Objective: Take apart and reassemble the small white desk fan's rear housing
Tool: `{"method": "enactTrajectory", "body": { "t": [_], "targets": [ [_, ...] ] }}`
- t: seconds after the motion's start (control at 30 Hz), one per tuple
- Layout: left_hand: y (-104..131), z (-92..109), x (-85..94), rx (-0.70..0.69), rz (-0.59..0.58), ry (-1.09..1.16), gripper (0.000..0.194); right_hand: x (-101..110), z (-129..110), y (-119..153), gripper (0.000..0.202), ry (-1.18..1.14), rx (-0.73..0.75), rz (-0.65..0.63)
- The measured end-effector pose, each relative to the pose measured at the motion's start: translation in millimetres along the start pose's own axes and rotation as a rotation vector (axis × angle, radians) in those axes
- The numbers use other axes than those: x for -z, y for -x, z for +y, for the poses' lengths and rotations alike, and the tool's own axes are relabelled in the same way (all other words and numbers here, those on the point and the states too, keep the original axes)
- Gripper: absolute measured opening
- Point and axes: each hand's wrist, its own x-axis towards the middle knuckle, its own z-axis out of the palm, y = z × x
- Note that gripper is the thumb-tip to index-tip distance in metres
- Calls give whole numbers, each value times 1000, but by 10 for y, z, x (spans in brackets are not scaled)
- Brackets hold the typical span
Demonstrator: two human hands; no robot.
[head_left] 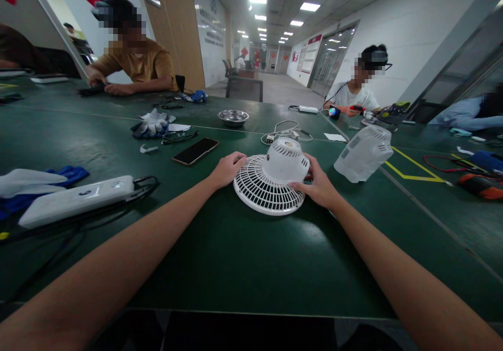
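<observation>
A white fan head (286, 165) lies on the green table in front of me, its round slatted grille (259, 188) flat underneath and its vented motor cover pointing up. My left hand (228, 169) holds the grille's left rim with its fingers closed at the edge. From the right, my right hand (320, 183) grips the side of the motor cover, thumb in front and fingers partly hidden behind it. A pale coiled cable (293, 131) with a plug lies just behind the fan head. To the right stands a whitish plastic housing (363, 154) with slots.
A phone (195, 151), a metal bowl (233, 118) and work gloves (153, 123) lie toward the back left. Nearer on the left is a white power strip (78, 200) with black cables. Co-workers (133, 63) sit across the table. Yellow tape (416, 177) marks the right side.
</observation>
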Motion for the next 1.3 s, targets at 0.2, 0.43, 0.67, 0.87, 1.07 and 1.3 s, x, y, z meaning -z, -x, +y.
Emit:
{"method": "enactTrajectory", "body": {
  "t": [0.2,0.43,0.67,0.87,1.07,1.3],
  "targets": [
    [-2,-3,6,-1,-9,-12,43,2,-16,-3,103,-3,-1,-6],
    [1,29,2,14,5,-29,40,1,1,-16,105,-4,-10,-4],
    [2,11,7,3,-8,-16,44,9,-18,-15,103,3,-3,-7],
    [1,17,8,12,-11,-17,43,8,-23,-14,102,14,-6,-5],
    [11,32,7,22,-9,-10,42,10,-42,-5,102,14,-9,-7],
    [2,17,-6,12,5,-1,42,9,-55,-6,101,5,-12,-8]
  ]
}}
